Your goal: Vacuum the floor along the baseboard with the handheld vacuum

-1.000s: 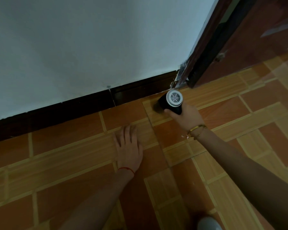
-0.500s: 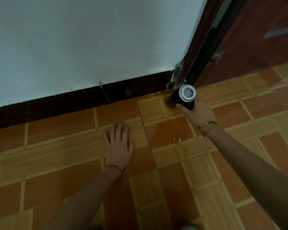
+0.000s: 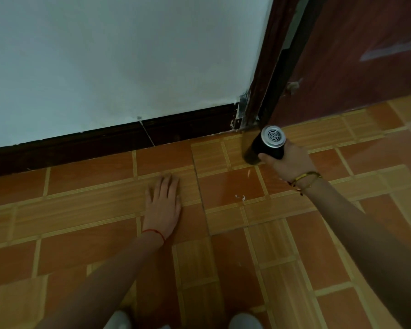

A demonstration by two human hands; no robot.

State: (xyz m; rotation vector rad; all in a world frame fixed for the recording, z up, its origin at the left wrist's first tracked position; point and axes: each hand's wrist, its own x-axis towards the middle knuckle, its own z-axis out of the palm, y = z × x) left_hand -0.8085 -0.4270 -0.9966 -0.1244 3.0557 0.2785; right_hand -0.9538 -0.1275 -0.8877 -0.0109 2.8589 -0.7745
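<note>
My right hand (image 3: pixel 288 160) grips a black handheld vacuum (image 3: pixel 263 147) with a silver grilled rear end facing me. Its nozzle points down onto the orange tiled floor (image 3: pixel 223 257), just in front of the door frame's foot (image 3: pixel 254 115). The dark baseboard (image 3: pixel 105 143) runs along the bottom of the pale wall, ending at that frame. My left hand (image 3: pixel 163 205) lies flat on the floor, palm down, fingers together, holding nothing. Small white scraps (image 3: pixel 240 197) lie on a tile between the two hands.
A reddish-brown door (image 3: pixel 354 55) stands to the right of the dark frame. The pale wall (image 3: pixel 116 55) fills the upper left. My two light shoe tips (image 3: pixel 244 321) show at the bottom edge.
My right hand has carried the vacuum to the right along the baseboard, up to the door frame. The left hand has stayed flat on the floor while my view shifted right.
</note>
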